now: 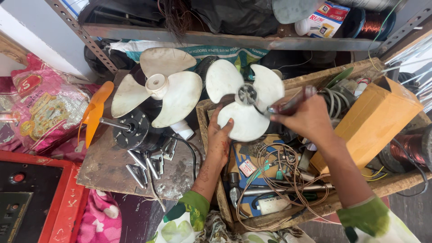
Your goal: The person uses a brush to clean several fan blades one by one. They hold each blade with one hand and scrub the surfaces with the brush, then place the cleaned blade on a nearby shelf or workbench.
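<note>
Sleeves: green-and-white patterned cuffs at the near edge, one on each forearm.
Left hand [219, 137]: fingers spread flat against the near blade of the white fan blade [245, 100], steadying it rather than clenched round it.
Right hand [306, 118]: closed round a dark red-handled tool [291, 103], its tip pointing at the metal hub [247, 94].
White fan blade: three lobes, held above the far left corner of the wooden tray [387, 184], right of centre in the scene.
Handling (a judgement): thin moulded plastic, light and fairly stiff, liable to crack at the blade roots; best gripped near the hub, not by a blade tip.
Wooden tray: holds a loose coil of wire [279, 180], small tools and a yellowish box [373, 121].
Second fan blade [157, 87]: cream, lying left of the held one, above a black motor [132, 130] on the worn tabletop [108, 171].
Orange blade [94, 112]: far left, beside the motor shaft.
Metal brackets [144, 164]: near the motor.
</note>
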Available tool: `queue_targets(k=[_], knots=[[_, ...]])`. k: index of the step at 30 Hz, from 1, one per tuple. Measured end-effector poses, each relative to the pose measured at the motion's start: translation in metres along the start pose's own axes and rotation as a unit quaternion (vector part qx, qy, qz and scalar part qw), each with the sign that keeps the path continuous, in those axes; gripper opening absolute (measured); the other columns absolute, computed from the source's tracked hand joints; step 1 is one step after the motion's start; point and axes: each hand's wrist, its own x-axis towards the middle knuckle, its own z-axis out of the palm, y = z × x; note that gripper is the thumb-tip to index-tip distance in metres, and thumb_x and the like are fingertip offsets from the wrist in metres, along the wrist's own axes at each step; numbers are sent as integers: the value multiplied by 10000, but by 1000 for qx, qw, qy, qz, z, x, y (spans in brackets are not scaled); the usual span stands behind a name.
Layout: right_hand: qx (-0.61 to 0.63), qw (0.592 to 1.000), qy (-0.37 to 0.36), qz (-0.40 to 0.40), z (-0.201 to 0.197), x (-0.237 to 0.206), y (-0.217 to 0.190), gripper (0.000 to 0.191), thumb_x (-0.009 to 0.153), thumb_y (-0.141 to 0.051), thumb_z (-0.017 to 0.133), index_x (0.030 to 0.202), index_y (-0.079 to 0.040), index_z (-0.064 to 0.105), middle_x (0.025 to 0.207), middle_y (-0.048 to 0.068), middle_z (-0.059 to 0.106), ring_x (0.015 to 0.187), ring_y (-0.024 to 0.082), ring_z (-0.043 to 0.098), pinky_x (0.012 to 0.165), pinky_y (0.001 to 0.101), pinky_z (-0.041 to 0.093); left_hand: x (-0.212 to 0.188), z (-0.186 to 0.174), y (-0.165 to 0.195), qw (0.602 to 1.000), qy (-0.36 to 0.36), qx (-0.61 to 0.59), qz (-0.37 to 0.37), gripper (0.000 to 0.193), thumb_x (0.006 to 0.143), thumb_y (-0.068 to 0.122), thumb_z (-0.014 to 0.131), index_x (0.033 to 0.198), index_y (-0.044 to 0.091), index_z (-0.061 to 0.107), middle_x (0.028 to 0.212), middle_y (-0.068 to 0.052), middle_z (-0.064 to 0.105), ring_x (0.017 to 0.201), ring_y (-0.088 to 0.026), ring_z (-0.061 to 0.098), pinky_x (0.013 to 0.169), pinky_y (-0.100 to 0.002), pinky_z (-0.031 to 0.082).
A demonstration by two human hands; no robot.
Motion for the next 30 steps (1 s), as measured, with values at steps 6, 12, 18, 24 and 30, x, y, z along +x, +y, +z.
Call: queue_targets(k=[6, 12, 18, 24, 30], knots=[[-27, 994, -33, 99, -11, 6, 8, 320, 653, -219, 926, 960, -182, 842, 902, 54, 795, 836, 238, 741, 764, 338, 553, -1, 1, 0, 1000, 9, 26, -6, 603, 939, 19, 622, 1514, 75, 447, 1404, -166, 588, 1192, -220, 636, 983, -328, 544], [46, 968, 243, -52, 7, 11, 12, 247, 933, -73, 749, 1169, -141, 770, 1111, 80, 766, 1029, 197, 746, 972, 284, 577, -7, 4, 5, 999, 22, 34, -36, 590, 948, 31, 618, 1511, 112, 460, 1361, -173, 579, 1134, -221, 643, 908, -333, 570], [73, 981, 98, 152, 10, 16, 10, 283, 712, -140, 849, 993, -126, 823, 941, 92, 797, 851, 214, 754, 840, 336, 568, -5, 6, 9, 998, 25, 44, -38, 591, 944, 44, 623, 1506, 130, 463, 1345, -153, 595, 1097, -201, 661, 860, -305, 588], [77, 983, 90, 138, 2, 18, 19, 338, 685, -118, 893, 1010, -96, 804, 936, 67, 787, 839, 162, 725, 807, 306, 547, -5, 7, 9, 997, 24, 58, -46, 591, 943, 48, 630, 1508, 132, 478, 1351, -144, 610, 1095, -189, 657, 859, -296, 578], [198, 914, 350, 58, 58, 10, 51, 337, 836, 74, 831, 1145, -29, 742, 1061, 61, 741, 961, 125, 693, 887, 259, 559, -7, 7, 12, 992, 18, 99, -82, 608, 946, 52, 637, 1523, 138, 466, 1316, -152, 654, 1029, -206, 657, 752, -319, 488]])
